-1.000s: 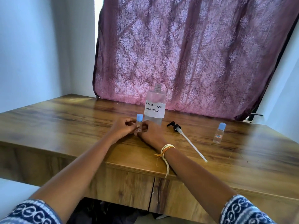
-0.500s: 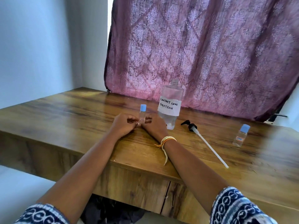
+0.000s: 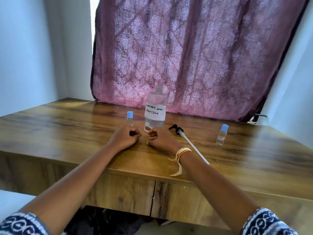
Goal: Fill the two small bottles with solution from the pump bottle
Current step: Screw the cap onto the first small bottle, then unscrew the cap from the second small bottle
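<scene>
A clear large bottle (image 3: 155,109) labelled "Contact Lens Solution" stands uncapped mid-table, with a little liquid at its bottom. Its black pump head with a long white tube (image 3: 188,141) lies on the wood to its right. One small bottle with a blue cap (image 3: 129,118) stands upright left of the large bottle, just beyond my left hand (image 3: 124,137). The other small bottle (image 3: 222,135), also blue-capped, stands far right. My left hand rests on the table with fingers curled and nothing in it. My right hand (image 3: 160,139), likewise curled, rests beside it in front of the large bottle.
The wooden table (image 3: 67,133) has its front edge close to my forearms, with drawer fronts below. A purple patterned curtain (image 3: 194,56) hangs behind the table. White walls stand to the left and right.
Both hands have let go of the left small bottle and drawn back toward me; it now stands alone on the table. The camera has tilted upward.
</scene>
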### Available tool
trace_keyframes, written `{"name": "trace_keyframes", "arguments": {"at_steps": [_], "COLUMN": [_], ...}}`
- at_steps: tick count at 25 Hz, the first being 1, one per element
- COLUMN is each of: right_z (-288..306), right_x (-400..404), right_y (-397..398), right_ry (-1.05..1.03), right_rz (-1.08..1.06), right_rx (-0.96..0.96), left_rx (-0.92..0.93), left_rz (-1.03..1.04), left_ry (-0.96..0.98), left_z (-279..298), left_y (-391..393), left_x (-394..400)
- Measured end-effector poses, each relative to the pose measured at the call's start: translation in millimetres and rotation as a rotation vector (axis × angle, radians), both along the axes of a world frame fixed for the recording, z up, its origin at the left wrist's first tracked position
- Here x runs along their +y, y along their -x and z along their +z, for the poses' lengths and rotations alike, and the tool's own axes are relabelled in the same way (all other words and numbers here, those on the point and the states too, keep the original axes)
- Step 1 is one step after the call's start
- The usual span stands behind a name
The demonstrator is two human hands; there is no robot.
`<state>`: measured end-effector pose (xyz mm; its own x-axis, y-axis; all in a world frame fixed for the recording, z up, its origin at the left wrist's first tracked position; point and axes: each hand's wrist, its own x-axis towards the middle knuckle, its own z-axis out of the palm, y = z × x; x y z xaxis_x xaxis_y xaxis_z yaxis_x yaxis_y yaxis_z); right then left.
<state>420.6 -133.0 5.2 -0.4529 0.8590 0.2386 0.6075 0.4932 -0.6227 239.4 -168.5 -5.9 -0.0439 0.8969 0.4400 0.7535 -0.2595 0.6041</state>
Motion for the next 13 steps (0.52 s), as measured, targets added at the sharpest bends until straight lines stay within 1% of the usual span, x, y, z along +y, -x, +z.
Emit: {"name": "trace_keyframes", "arguments": {"at_steps": [3, 5, 8, 13], "right_z": [9, 13, 18, 11], "right_x": [-9, -15, -19, -11], "right_y": [-36, -56, -93, -159], "right_ry": [-0.043, -0.142, -0.278, -0.335], "right_rz": [-0.006, -0.068, -0.245, -0.546], "right_rx": [-0.031, 0.029, 0.152, 0.259], "left_rx": [-0.048, -0.114, -0.145, -0.202], "left_rz": [-0.103, -0.115, -0.146, -0.158], "left_ry": [0.011, 0.021, 0.005, -0.043], "left_z": [-1, 0, 1, 7], "left_y": [-43, -71, -111, -175], "left_x": [3, 8, 14, 30]}}
